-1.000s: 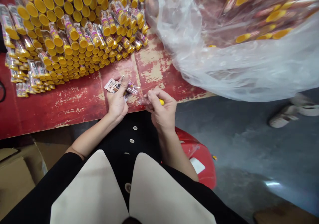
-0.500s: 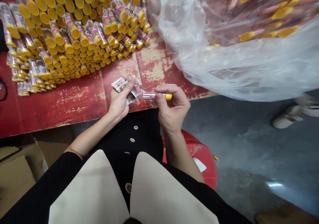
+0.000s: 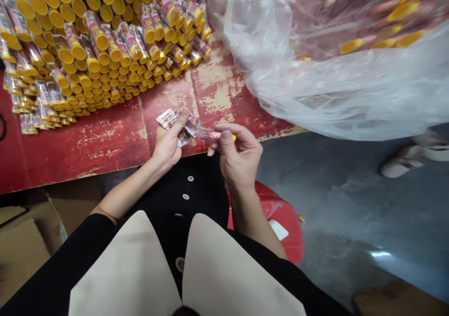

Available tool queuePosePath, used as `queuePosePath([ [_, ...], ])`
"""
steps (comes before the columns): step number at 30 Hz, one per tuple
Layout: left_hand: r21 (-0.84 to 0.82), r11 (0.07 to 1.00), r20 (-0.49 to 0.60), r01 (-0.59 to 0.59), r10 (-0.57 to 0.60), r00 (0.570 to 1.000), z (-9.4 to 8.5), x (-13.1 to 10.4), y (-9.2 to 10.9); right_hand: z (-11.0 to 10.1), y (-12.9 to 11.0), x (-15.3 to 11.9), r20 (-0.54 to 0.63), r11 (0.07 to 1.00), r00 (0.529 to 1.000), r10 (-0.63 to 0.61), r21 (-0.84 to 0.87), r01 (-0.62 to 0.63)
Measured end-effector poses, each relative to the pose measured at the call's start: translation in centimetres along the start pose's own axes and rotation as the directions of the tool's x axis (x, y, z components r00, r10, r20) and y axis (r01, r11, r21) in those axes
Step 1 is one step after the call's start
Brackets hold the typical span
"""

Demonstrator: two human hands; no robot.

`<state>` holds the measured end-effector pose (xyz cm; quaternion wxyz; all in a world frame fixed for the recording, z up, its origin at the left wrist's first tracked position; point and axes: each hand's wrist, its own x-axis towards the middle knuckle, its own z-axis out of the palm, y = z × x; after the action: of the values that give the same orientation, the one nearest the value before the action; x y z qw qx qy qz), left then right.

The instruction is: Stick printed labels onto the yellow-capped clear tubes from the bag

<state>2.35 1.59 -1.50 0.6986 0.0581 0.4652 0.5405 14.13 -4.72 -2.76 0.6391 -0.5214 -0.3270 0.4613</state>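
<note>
My left hand [image 3: 167, 145] pinches a small fanned bunch of printed plastic sleeves [image 3: 166, 118] under its thumb, above the table's front edge. To its right, my right hand [image 3: 242, 159] is closed on a thin clear tube [image 3: 214, 135] with reddish contents. The tube's yellow cap [image 3: 234, 137] shows just past the thumb. The tube lies level, its far end at the clear plastic edge of the sleeves; how far inside it reaches, I cannot tell. Fingers hide part of the tube.
Stacked sleeved tubes with yellow caps [image 3: 101, 42] fill the back left of the worn red table [image 3: 105, 143]. A big clear plastic bag [image 3: 315, 91] of tubes bulges at the right. A red stool [image 3: 286, 231], cardboard [image 3: 24, 246] and a shoe [image 3: 401, 164] are below.
My right hand has moved slightly left with the tube, whose far end is now closer to the sleeves. Its fingers have slid toward the cap, covering more of it. My left hand keeps its hold.
</note>
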Motion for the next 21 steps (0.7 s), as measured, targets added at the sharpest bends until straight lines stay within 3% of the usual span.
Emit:
queuePosePath([
  [6, 0.082, 0.996, 0.009, -0.031, 0.030, 1.000, 0.0, -0.4, -0.1, 0.4, -0.6, -1.0, 0.052, 0.984, 0.996, -0.077, -0.154, 0.085],
  [11, 0.091, 0.993, 0.104, -0.076, 0.067, 0.992, -0.4, -1.1, -0.4, 0.1, -0.1, -1.9, -0.090, 0.917, 0.962, -0.259, -0.336, 0.216],
  [16, 0.123, 0.992, 0.132, -0.029, 0.012, 0.991, -0.6, -1.6, -0.6, -1.0, -0.1, -2.3, 0.260, 0.723, 0.896, -0.361, -0.528, 0.445],
  [18, 0.129, 0.991, 0.119, -0.029, 0.013, 0.993, -0.7, -1.8, -0.7, -1.0, 0.1, -2.3, 0.254, 0.705, 0.879, -0.403, -0.527, 0.475],
  [21, 0.115, 0.993, 0.126, -0.019, 0.004, 0.992, -0.9, -1.9, -1.1, -0.6, 0.8, -2.0, 0.138, 0.769, 0.896, -0.421, -0.469, 0.434],
])
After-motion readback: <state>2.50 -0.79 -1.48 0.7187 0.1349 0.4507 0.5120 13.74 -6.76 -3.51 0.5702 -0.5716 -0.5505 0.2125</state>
